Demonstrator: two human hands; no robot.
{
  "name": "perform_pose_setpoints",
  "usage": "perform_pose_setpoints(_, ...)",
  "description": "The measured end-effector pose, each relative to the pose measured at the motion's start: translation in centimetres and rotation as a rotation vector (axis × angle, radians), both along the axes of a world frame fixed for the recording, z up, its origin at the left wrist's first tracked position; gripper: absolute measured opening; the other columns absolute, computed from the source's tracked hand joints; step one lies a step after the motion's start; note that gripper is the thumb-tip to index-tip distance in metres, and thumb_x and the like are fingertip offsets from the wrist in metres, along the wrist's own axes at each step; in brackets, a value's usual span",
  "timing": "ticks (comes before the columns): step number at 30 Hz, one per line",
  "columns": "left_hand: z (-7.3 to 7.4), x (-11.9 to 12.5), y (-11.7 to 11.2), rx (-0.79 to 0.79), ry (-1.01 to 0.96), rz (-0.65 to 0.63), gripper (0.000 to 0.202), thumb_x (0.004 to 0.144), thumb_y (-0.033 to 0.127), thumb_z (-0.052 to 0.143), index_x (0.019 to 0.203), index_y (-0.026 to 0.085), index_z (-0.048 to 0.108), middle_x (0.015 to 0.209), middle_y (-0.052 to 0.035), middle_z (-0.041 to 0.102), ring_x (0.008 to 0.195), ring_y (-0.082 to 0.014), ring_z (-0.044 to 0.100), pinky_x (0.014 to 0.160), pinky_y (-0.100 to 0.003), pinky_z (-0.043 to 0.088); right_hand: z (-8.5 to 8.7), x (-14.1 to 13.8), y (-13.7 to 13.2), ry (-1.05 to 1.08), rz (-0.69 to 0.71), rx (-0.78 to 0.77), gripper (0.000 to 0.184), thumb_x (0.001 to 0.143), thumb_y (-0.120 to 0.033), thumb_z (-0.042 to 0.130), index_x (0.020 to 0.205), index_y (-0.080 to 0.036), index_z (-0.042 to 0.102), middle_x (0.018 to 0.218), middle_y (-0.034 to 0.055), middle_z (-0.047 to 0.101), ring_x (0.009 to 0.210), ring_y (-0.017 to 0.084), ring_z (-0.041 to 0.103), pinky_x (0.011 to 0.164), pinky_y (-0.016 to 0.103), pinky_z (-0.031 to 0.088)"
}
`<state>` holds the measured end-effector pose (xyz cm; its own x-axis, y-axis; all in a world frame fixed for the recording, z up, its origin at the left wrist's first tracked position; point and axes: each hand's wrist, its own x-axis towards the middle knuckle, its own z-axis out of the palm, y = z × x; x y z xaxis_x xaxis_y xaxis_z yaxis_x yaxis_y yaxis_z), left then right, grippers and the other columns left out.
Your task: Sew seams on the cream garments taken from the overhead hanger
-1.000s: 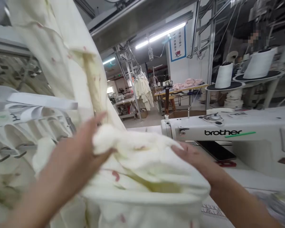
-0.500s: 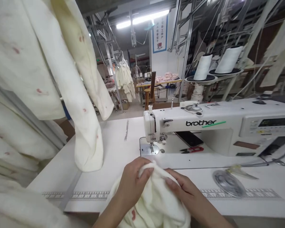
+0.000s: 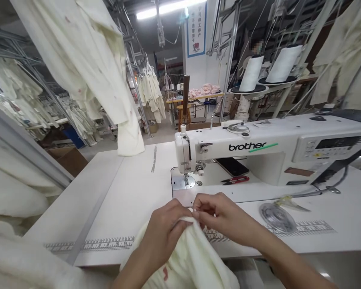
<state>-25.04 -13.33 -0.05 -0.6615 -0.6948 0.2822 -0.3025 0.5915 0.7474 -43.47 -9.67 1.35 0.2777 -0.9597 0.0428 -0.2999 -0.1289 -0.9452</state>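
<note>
A cream garment (image 3: 195, 261) with small red marks lies bunched at the near edge of the white sewing table (image 3: 129, 192). My left hand (image 3: 165, 230) is closed on its top fold. My right hand (image 3: 219, 216) pinches the same fold from the right, fingertips meeting the left hand's. Both hands sit just in front of the white "brother" sewing machine (image 3: 258, 152), whose needle and presser foot (image 3: 185, 176) are a short way beyond them.
Red thread snips (image 3: 235, 180) and a dark phone (image 3: 232, 166) lie under the machine arm. A clear plastic piece (image 3: 277, 216) rests on the table to the right. Cream garments (image 3: 87, 68) hang at upper left. Two white thread cones (image 3: 267, 72) stand behind the machine.
The view has swung from the hanging garments down to the table. The cream garment came down with both hands, which have drawn together into a pinch at its top edge.
</note>
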Motion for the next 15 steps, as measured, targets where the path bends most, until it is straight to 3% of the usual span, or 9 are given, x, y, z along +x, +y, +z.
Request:
perform_pose_setpoints(3,-0.6,0.3,0.2,-0.040,0.060,0.022,0.018,0.080,0.013,0.048,0.085,0.026,0.060,0.088,-0.0022,0.055,0.075,-0.0131,0.054,0.066,-0.024,0.042,-0.8,-0.1,-1.4,-0.292,0.212,0.304,0.019,0.077,-0.035,0.057,0.074,-0.017,0.050,0.051,-0.0030,0.055,0.043,0.011,0.053,0.039,0.017,0.039)
perform_pose_setpoints(5,-1.1,0.4,0.4,-0.074,0.109,0.039,0.017,0.081,0.013,0.048,0.085,0.025,0.059,0.099,-0.0044,0.054,0.077,-0.0130,0.055,0.066,-0.025,0.044,-1.9,0.3,-2.2,-0.417,0.299,0.468,0.020,0.074,-0.035,0.058,0.072,-0.016,0.050,0.045,-0.0027,0.054,0.034,0.010,0.048,0.031,0.015,0.033)
perform_pose_setpoints(9,-2.1,0.4,0.8,-0.131,0.215,0.005,0.020,0.082,0.009,0.042,0.088,0.023,0.055,0.101,-0.0048,0.060,0.092,-0.0147,0.057,0.079,-0.027,0.046,-4.0,1.6,-2.5,-0.648,0.245,0.717,0.019,0.063,-0.027,0.063,0.068,-0.017,0.048,0.038,-0.0088,0.040,0.029,0.004,0.027,0.027,0.011,0.021)
perform_pose_setpoints(12,-2.9,0.7,0.7,-0.117,0.242,0.094,0.018,0.082,0.009,0.042,0.087,0.021,0.054,0.095,-0.0033,0.062,0.090,-0.0131,0.058,0.077,-0.025,0.046,-4.5,2.2,-1.7,-0.680,0.168,0.620,0.021,0.069,-0.033,0.064,0.071,-0.017,0.050,0.047,-0.0075,0.039,0.037,0.005,0.031,0.033,0.013,0.026)
perform_pose_setpoints(15,-3.6,0.8,0.5,-0.100,0.225,0.237,0.016,0.082,0.011,0.042,0.087,0.021,0.053,0.095,-0.0023,0.061,0.089,-0.0122,0.058,0.075,-0.023,0.045,-4.1,2.9,-0.1,-0.568,0.013,0.235,0.034,0.085,-0.048,0.049,0.076,-0.016,0.052,0.066,-0.0007,0.050,0.058,0.010,0.046,0.055,0.019,0.040)
